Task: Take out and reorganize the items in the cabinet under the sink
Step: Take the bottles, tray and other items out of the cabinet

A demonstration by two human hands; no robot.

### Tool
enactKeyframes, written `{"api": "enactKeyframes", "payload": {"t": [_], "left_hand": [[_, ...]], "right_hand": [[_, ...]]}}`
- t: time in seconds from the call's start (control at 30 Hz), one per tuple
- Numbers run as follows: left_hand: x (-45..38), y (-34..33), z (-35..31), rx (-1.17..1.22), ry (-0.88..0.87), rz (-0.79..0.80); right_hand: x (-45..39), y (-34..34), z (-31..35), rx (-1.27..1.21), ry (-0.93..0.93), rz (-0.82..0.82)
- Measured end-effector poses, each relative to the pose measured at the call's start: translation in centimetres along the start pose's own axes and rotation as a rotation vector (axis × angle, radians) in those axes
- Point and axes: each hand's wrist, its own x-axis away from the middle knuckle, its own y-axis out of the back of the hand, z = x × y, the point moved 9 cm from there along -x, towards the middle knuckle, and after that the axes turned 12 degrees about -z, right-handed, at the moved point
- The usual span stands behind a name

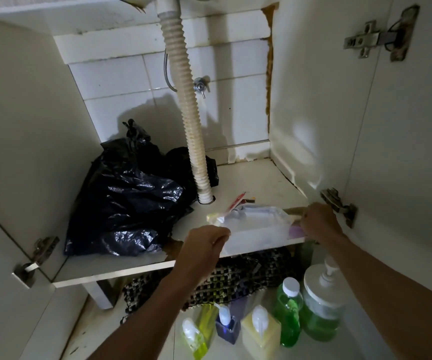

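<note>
**Both hands on the bin at the shelf's front edge**

While a black bag (129, 201) is sitting at the left of the cabinet shelf (256, 178) beside the drain hose (186, 107), both hands are gripping a clear plastic bin (256, 229) at the shelf's front right. The left hand (204, 242) is curling its fingers over the bin's left end; the right hand (320, 222) is curling over its right end. Translucent and blurred, the bin is holding packets, one red and white. Soap bottles (287, 315) are standing on the floor below, near a woven mat (222, 281).
</note>
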Motion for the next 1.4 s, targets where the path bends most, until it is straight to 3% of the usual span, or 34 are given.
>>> {"api": "enactKeyframes", "payload": {"t": [0.17, 0.37, 0.6, 0.7, 0.83, 0.97, 1.1, 1.27, 1.4], "left_hand": [[1.2, 1.5, -0.9, 0.002, -0.093, 0.052], [3.3, 2.1, -3.9, 0.132, -0.131, 0.302], [5.4, 1.4, -7.4, 0.273, -0.094, 0.689], [7.3, 0.2, -7.9, 0.306, -0.04, 0.86], [12.9, -3.7, -8.8, 0.226, -0.133, 1.065], [18.9, -7.3, -10.1, 0.071, -0.403, 1.061], [24.8, -9.8, -7.9, -0.168, -0.517, 1.07], [28.8, -10.7, -4.9, -0.289, -0.577, 1.174], [29.5, -10.4, -2.6, -0.321, -0.518, 1.268]], "right_hand": [[0.0, 4.1, 2.6, -0.086, 0.015, 0.03], [2.2, 10.0, 4.4, 0.029, 0.104, 0.019], [6.5, 11.9, 2.7, 0.275, 0.262, 0.077], [8.3, 12.0, 1.5, 0.35, 0.251, 0.165], [12.6, 9.1, 0.9, 0.543, 0.256, 0.486], [16.2, 5.6, -0.6, 0.582, 0.231, 0.648], [19.4, 1.2, -4.4, 0.59, 0.139, 0.75], [20.8, -1.9, -10.1, 0.397, -0.071, 0.622], [22.2, -2.5, -13.1, 0.313, -0.175, 0.469]]}}
